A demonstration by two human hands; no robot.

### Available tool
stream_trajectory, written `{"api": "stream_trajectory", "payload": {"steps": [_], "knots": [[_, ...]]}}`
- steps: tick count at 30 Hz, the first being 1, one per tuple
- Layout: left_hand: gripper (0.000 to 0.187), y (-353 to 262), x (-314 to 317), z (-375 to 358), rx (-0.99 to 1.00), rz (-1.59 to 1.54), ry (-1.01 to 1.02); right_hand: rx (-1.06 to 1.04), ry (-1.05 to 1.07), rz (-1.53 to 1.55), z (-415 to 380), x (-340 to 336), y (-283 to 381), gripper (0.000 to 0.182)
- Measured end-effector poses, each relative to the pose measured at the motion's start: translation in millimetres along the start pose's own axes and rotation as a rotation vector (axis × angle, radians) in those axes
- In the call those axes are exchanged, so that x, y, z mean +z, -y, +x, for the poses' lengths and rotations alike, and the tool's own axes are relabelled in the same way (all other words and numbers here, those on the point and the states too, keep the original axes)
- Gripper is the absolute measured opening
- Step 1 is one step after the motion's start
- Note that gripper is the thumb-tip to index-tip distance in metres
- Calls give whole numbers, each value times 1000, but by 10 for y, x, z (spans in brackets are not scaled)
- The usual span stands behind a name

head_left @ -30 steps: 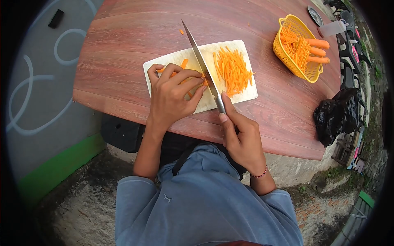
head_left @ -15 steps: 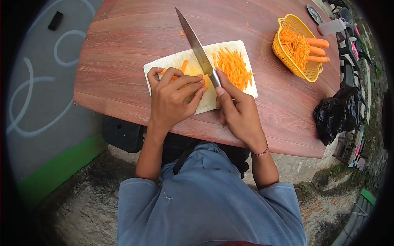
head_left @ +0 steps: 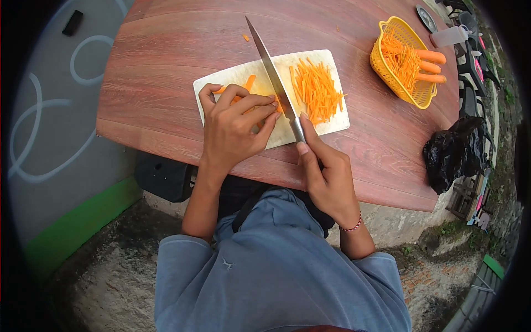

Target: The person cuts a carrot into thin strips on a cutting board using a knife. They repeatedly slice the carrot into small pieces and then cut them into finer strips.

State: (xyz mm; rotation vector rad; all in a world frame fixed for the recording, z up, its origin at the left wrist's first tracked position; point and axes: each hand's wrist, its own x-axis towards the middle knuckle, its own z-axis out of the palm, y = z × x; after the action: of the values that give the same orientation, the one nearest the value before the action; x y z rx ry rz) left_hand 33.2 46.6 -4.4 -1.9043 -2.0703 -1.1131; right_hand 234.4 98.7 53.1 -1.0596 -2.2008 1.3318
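My right hand (head_left: 331, 171) grips the handle of a large knife (head_left: 269, 65), its blade slanting up and left across the white cutting board (head_left: 208, 80). My left hand (head_left: 237, 123) is on the left half of the board, its bent fingertips pressing on carrot pieces (head_left: 250, 83) beside the blade. The fingers partly hide those pieces. To the right of the blade lies a heap of thin carrot strips (head_left: 316, 91). A small carrot scrap (head_left: 246, 38) rests on the table beyond the board.
A yellow basket (head_left: 380, 65) with shredded carrot and whole carrots (head_left: 430, 56) stands at the right of the wooden table (head_left: 166, 55). Near it are a plastic bottle (head_left: 449, 36) and a metal dish (head_left: 426, 18). A black plastic bag (head_left: 442, 157) hangs at the table's right edge.
My right hand and the knife have moved slightly down and to the right, toward me. My left hand stays nearly in place on the carrot pieces.
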Motion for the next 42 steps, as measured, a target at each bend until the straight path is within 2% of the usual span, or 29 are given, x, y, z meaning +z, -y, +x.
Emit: {"api": "stream_trajectory", "payload": {"steps": [3,10,19,21,24,31,34,36,39,42], "knots": [[12,6,13,-5,2,-5,-8,115,50,45,-75,-25,36,48],[11,6,13,-3,-9,-16,-6,140,55,39,-187,-18,13,48],[11,2,13,-1,-3,-14,-9,89,30,-32,-206,29,65,49],[12,3,14,-2,-1,-14,-11,-11,-9,-123,-217,62,60,50],[13,5,18,-1,5,-14,-15,-55,-27,-156,-224,109,31,53],[15,-3,4,-7,16,1,-5,-127,-66,-167,154,212,-2,54],[15,3,5,-13,7,0,-10,-104,-40,-118,166,151,-44,52],[15,0,3,-16,6,-1,-12,74,7,50,82,100,-65,49],[13,2,7,-19,10,4,-10,146,5,81,-11,42,-75,47],[12,1,6,-15,8,7,-8,69,-19,66,-37,27,-77,47]]}}
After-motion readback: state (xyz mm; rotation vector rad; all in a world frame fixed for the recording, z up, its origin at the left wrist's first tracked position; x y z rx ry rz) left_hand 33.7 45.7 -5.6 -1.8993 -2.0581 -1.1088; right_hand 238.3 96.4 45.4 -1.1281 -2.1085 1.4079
